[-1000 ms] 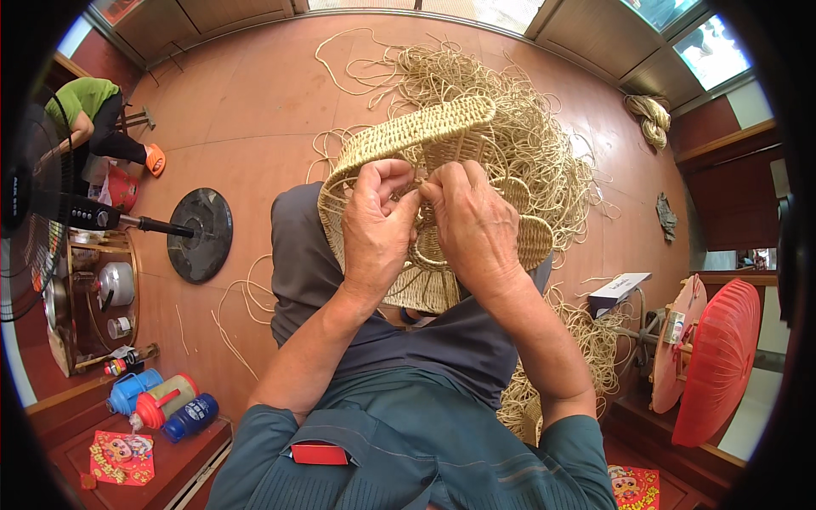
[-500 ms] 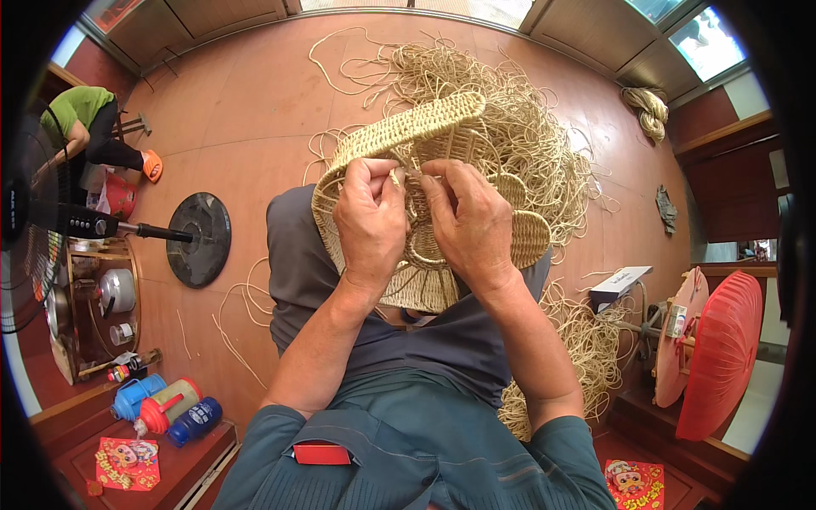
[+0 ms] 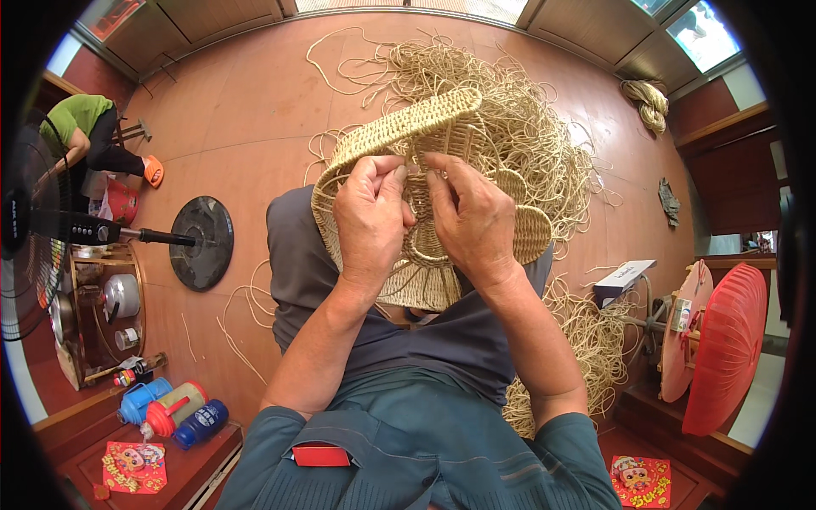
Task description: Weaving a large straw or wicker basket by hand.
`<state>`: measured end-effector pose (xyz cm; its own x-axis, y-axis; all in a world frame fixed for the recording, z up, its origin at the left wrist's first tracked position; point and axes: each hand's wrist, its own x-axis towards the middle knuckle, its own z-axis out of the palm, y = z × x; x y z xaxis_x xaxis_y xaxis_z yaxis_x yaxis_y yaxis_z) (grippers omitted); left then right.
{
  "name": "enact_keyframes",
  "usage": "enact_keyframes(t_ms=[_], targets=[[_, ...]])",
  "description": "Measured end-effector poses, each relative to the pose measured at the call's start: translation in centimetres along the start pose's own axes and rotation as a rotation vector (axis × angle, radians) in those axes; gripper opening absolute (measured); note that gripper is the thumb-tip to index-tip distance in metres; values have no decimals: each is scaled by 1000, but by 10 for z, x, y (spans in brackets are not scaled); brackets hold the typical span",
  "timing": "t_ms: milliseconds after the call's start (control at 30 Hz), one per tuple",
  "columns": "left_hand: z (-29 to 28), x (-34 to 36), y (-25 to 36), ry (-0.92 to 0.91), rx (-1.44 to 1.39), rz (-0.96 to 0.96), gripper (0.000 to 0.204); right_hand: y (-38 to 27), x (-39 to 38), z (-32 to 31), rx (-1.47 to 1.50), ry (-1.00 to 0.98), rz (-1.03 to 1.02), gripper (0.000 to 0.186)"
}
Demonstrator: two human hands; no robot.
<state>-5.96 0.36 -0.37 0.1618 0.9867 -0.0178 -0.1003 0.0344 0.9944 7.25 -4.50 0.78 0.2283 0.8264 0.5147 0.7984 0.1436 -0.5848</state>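
Observation:
A woven basket-like piece of pale straw cord (image 3: pixel 408 126) rests on my lap, with a thick plaited rim and several rounded, petal-like parts (image 3: pixel 533 234) at its right. My left hand (image 3: pixel 371 217) is over its middle, thumb and forefinger pinched on a short bit of straw cord that the fingertips largely hide. Close by on the right, my right hand (image 3: pixel 473 217) is also closed in a pinch against the weave; what lies between its fingertips is too small to make out. Thin spokes of cord fan out below the hands.
Loose straw cord (image 3: pixel 518 110) heaps beyond the piece, and more cord (image 3: pixel 569 357) lies by my right leg. To the left stands a fan with a round black base (image 3: pixel 202 244); a person in a green top (image 3: pixel 81 119) bends behind it. Bottles (image 3: pixel 201 423) and a red fan (image 3: pixel 727 348) flank me.
My fingertips have shifted slightly upward on the weave, and the pale cord bit seen at my left fingertips is now mostly hidden. The whole view has moved a little.

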Motion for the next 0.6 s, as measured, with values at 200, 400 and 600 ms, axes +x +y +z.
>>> enact_keyframes(t_ms=[200, 400, 600], targets=[[-8, 4, 14, -176, 122, -133, 20, -8, 6, 5, -199, -128, 73, 27], [-9, 5, 9, -165, 123, -101, 23, -3, 7, 12, -104, -83, 51, 22], [-11, 7, 12, -180, 156, -84, 19, -9, 6, 1, 46, -36, 158, 12]])
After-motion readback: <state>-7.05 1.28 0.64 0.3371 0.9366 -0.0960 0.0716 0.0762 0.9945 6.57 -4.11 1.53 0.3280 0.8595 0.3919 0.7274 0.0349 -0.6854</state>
